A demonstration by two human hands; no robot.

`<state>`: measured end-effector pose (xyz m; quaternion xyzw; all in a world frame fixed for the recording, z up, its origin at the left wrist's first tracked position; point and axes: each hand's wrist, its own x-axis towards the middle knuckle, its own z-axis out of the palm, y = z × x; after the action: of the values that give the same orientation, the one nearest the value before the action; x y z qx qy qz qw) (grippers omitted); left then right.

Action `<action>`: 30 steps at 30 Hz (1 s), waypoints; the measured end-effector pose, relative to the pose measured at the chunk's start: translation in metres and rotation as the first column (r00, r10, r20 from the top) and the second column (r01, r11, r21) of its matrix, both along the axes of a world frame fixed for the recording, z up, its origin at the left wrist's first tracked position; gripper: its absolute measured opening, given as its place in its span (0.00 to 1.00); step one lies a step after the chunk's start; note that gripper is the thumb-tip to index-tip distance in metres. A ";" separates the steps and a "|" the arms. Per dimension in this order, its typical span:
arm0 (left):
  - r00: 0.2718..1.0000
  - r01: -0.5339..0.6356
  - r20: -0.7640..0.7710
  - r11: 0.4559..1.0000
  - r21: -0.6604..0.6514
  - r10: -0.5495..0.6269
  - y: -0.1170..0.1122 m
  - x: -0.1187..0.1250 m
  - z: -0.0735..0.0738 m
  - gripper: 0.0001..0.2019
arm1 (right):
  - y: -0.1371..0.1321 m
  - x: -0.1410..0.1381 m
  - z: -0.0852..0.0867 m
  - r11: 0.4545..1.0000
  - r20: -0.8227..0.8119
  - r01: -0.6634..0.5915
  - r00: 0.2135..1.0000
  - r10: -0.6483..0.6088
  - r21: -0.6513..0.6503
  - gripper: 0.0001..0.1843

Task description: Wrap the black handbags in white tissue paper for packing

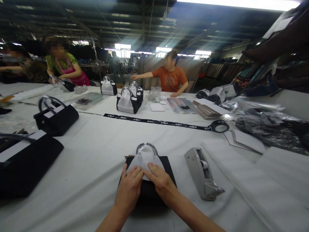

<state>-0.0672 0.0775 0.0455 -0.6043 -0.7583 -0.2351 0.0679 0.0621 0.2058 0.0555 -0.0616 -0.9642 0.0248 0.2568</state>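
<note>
In the head view a small black handbag [152, 193] stands on the white-covered table in front of me. White tissue-like wrap [145, 158] covers its upper front, and its ring-shaped handle [146, 145] is wrapped in clear film. My left hand [131, 187] lies over the bag's left side, fingers stretched on the wrap. From the right, my right hand [160, 180] presses on the same wrap with its fingers extended. Both hands' fingertips nearly meet at the middle. A grey tape dispenser [199, 174] sits to the right of the bag.
Two larger black handbags, a nearer one [31, 161] and a farther one [58, 117], stand at left. A printed black ribbon [149, 121] runs to its roll [219, 126]. Beyond are wrapped bags [129, 100], cardboard sheets [209, 108] and co-workers, one in an orange shirt [170, 79].
</note>
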 end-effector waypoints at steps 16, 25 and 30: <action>0.984 0.164 -0.068 0.986 0.003 -0.163 -0.013 0.002 -0.010 0.10 | -0.019 0.026 -0.016 1.000 -0.178 0.018 0.984 -0.014 0.023 0.15; 0.958 0.174 -0.188 0.959 -0.223 -0.217 -0.010 0.011 -0.007 0.51 | -0.020 0.027 -0.021 0.999 -0.215 0.038 0.976 -0.030 0.035 0.12; 0.951 0.152 -0.229 0.959 -0.239 -0.207 -0.002 0.007 -0.006 0.51 | -0.020 0.028 -0.004 0.996 -0.181 0.062 0.981 -0.074 -0.066 0.12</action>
<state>-0.0602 0.0754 0.0396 -0.6998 -0.7063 -0.0769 0.0749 0.0903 0.1855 0.0513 -0.0997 -0.9327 0.0507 0.3430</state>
